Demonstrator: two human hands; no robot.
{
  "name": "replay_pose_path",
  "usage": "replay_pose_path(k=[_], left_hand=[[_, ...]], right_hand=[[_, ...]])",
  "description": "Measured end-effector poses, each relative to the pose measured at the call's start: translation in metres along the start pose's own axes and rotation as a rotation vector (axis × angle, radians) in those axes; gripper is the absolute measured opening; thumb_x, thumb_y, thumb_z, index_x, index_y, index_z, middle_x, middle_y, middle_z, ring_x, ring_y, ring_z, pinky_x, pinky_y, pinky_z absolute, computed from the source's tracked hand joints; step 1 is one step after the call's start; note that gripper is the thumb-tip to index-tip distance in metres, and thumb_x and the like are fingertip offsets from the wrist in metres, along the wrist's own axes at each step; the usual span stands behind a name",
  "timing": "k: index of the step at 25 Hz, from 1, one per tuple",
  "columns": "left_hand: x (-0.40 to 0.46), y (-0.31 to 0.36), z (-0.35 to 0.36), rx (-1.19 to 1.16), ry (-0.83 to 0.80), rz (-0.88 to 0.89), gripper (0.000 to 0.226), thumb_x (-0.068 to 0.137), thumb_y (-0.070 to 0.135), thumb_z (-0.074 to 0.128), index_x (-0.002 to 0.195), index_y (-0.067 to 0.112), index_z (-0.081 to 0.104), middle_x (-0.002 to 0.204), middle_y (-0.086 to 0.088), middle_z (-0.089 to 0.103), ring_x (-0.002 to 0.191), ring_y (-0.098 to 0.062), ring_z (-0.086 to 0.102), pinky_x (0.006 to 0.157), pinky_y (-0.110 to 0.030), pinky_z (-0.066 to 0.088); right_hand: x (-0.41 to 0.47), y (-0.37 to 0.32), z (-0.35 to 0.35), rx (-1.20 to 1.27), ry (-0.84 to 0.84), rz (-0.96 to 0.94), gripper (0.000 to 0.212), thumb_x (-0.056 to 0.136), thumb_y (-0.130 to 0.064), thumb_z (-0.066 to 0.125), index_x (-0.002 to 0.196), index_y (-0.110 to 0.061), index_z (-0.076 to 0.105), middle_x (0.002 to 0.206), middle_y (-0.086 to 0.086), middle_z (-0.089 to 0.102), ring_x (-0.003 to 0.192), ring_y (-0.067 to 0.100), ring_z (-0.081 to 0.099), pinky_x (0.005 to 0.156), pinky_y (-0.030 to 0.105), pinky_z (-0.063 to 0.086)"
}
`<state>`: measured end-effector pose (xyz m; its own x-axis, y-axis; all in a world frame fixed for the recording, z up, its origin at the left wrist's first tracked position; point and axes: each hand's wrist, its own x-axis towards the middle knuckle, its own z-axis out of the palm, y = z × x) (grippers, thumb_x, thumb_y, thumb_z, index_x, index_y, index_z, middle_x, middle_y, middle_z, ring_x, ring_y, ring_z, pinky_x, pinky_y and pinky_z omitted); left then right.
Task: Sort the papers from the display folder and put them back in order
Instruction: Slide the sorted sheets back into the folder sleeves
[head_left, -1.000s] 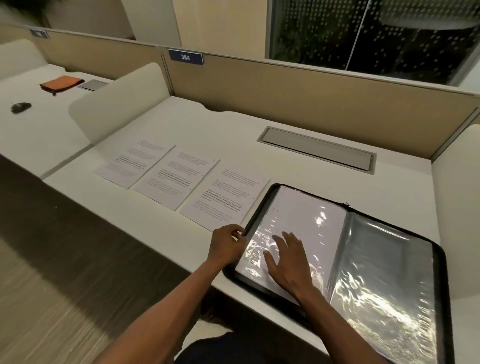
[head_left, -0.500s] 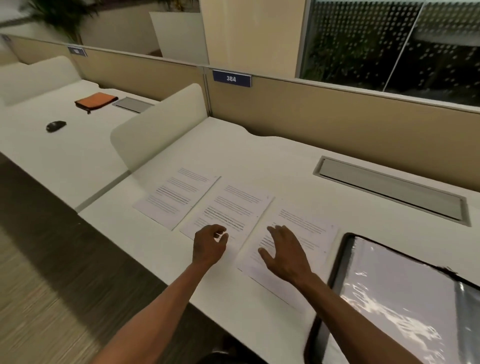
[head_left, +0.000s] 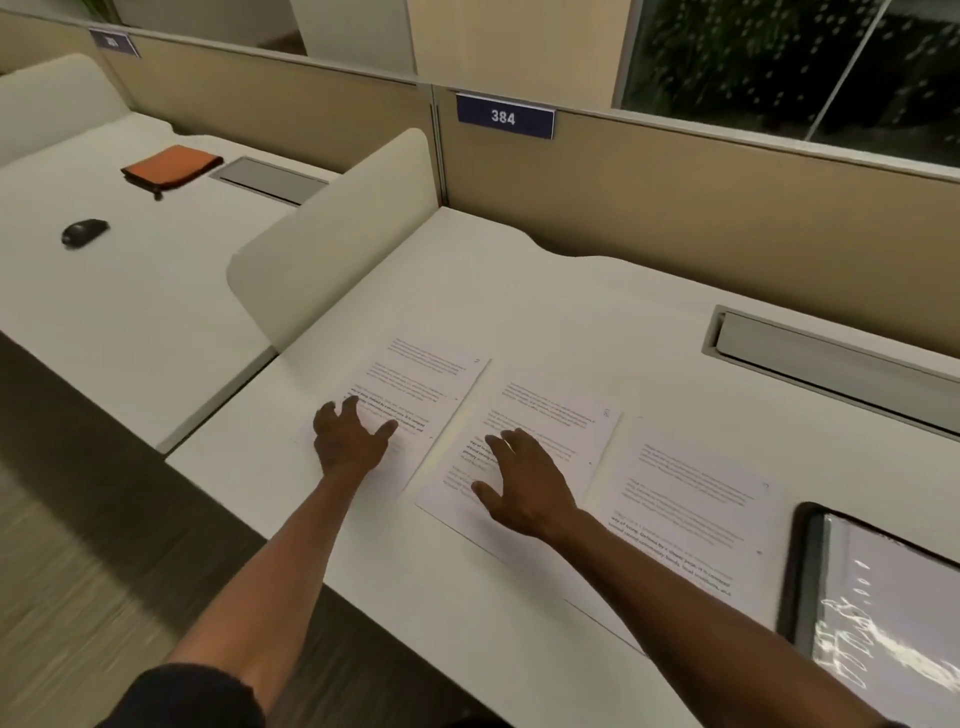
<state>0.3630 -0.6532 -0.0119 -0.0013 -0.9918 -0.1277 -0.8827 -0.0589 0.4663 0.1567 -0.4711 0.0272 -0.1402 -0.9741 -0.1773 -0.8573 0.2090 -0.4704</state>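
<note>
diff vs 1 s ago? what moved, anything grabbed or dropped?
Both hands left the display folder and moved left along the desk. The left hand now rests spread on the leftmost paper, the right hand on the middle paper. Nothing is gripped. The three sheets, including the right paper, lie in the same row, and the folder stays open.

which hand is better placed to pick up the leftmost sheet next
Left, probably. The left hand already lies on the leftmost sheet with fingers spread, while the right hand rests on the middle sheet and would have to cross over.
</note>
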Motion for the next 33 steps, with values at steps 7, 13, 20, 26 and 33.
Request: replay_pose_path(k=[7, 13, 20, 26, 33], left_hand=[[0.035, -0.013, -0.005, 0.176, -0.083, -0.147, 0.111, 0.07, 0.071, 0.073, 0.154, 0.02, 0.02, 0.156, -0.021, 0.024, 0.146, -0.039, 0.018, 0.114, -0.058, 0.02], [0.04, -0.018, -0.016, 0.273, -0.013, -0.115, 0.121, 0.066, 0.079, 0.07, 0.155, 0.018, 0.014, 0.141, -0.019, 0.045, 0.13, -0.039, 0.042, 0.104, -0.056, 0.028], [0.045, 0.0, -0.044, -0.209, -0.053, -0.22, 0.089, 0.08, 0.045, 0.079, 0.151, 0.013, 0.035, 0.135, -0.016, 0.059, 0.122, -0.035, 0.057, 0.102, -0.047, 0.042], [0.0, 0.045, -0.082, -1.051, -0.191, -0.251, 0.028, 0.088, 0.011, 0.074, 0.116, 0.01, 0.068, 0.108, -0.011, 0.074, 0.096, -0.029, 0.072, 0.073, -0.036, 0.059], [-0.102, 0.113, -0.066, -1.295, -0.548, -0.184, 0.038, 0.09, 0.02, 0.07, 0.127, 0.013, 0.063, 0.12, -0.01, 0.071, 0.108, -0.031, 0.069, 0.092, -0.05, 0.056]], right_hand=[[0.063, -0.036, 0.015, -0.199, -0.194, -0.136, 0.073, 0.103, -0.05, 0.039, 0.161, -0.018, 0.01, 0.169, 0.008, 0.002, 0.156, 0.025, -0.003, 0.125, 0.042, 0.003], [0.083, -0.05, 0.039, -0.309, -0.323, -0.201, 0.067, 0.105, -0.055, 0.024, 0.161, -0.022, 0.011, 0.169, 0.008, -0.003, 0.155, 0.03, -0.007, 0.124, 0.049, 0.0], [0.09, -0.049, 0.043, -0.25, -0.298, -0.22, 0.068, 0.104, -0.056, 0.026, 0.161, -0.021, 0.012, 0.169, 0.008, 0.0, 0.155, 0.03, -0.009, 0.125, 0.048, 0.002], [0.051, -0.047, 0.012, 0.581, 0.081, 0.191, 0.069, 0.097, -0.058, 0.05, 0.156, -0.026, 0.032, 0.164, -0.003, 0.029, 0.149, 0.016, 0.028, 0.123, 0.039, 0.025], [-0.032, -0.007, -0.049, 1.582, -0.007, 0.647, 0.057, 0.084, -0.057, 0.068, 0.124, -0.018, 0.062, 0.115, 0.011, 0.074, 0.098, 0.026, 0.072, 0.088, 0.039, 0.058]])
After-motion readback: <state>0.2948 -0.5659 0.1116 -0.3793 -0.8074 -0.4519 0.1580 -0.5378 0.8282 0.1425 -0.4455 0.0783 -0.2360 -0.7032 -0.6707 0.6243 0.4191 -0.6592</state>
